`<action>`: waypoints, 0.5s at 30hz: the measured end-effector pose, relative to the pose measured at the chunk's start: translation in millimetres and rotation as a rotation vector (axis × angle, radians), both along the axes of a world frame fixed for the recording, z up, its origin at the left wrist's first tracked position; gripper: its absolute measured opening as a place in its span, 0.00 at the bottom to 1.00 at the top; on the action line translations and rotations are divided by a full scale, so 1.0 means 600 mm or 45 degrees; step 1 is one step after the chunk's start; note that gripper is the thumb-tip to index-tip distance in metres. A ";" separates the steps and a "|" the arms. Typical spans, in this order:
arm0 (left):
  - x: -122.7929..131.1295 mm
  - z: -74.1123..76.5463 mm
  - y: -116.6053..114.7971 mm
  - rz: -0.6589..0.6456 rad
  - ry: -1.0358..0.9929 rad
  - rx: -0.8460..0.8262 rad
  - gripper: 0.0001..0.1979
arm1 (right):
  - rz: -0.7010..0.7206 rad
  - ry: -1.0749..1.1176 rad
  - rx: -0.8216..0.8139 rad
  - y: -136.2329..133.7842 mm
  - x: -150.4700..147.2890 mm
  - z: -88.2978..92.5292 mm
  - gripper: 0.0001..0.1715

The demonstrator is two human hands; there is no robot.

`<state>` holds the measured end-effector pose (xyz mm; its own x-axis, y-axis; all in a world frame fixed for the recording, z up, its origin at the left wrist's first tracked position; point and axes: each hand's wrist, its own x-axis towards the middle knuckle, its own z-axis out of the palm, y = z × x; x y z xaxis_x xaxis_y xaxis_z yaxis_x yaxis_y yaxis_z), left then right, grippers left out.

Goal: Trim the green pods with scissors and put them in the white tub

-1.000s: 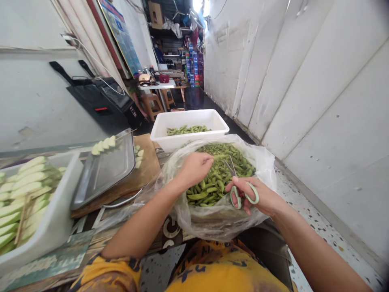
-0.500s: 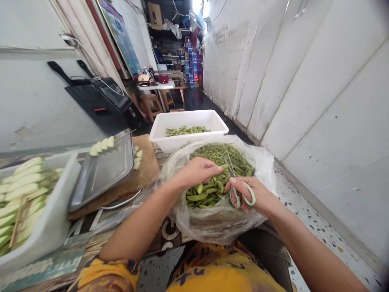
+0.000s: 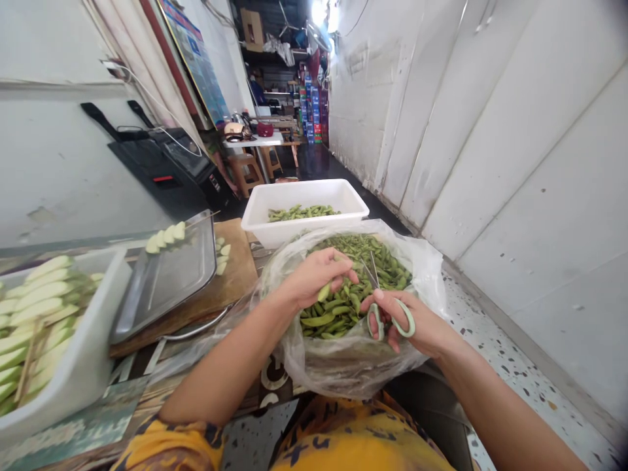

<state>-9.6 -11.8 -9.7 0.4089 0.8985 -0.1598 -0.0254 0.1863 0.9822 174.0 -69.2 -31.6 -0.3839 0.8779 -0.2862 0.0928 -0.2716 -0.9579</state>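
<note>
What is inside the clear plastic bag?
Inside the plastic bag are loose green pods. The left hand and right hand, with scissors, cover some; whatever lies beneath the top layer cannot be seen.

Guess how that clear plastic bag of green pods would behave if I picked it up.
The plastic bag would probably flop and fold, since its rim looks thin and crumpled. It may feel fairly heavy, given the broad heap of pods inside. Those would likely shift as it tilts, because they lie loose.
</note>
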 end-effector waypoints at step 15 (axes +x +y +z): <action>0.023 -0.026 -0.016 0.037 -0.138 0.010 0.14 | 0.044 -0.100 0.120 0.003 -0.010 0.001 0.31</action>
<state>4.1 -21.6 -25.4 0.3975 0.9111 -0.1092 -0.1369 0.1766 0.9747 168.0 -67.1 -30.9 -0.3942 0.8889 -0.2334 0.1762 -0.1762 -0.9685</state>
